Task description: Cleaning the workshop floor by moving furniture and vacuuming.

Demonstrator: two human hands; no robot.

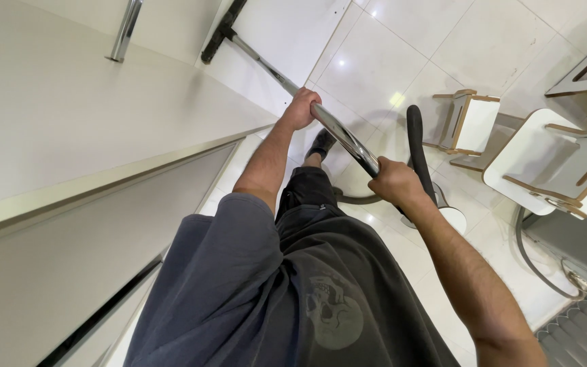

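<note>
Head view: vacuuming tiled floor (402, 47), stroke under way. Left hand (300, 109) wrapped tight round chrome wand (338, 129) mid-length; right hand (394, 182) clenched at upper end, by black hose (417, 146). Floor nozzle (220, 34) at far floor edge, beside white cabinet (56, 115). Next, likely: steady push-pull along cabinet base. Count: one wand, one hose, one nozzle, two small white chairs (469, 122).

Dark grey short-sleeved shirt (293, 299) with skull print

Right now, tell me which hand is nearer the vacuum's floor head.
Left. The left hand grips the metal wand higher up, closer to the floor head; the right hand holds the wand's near end, by the black hose.
</note>
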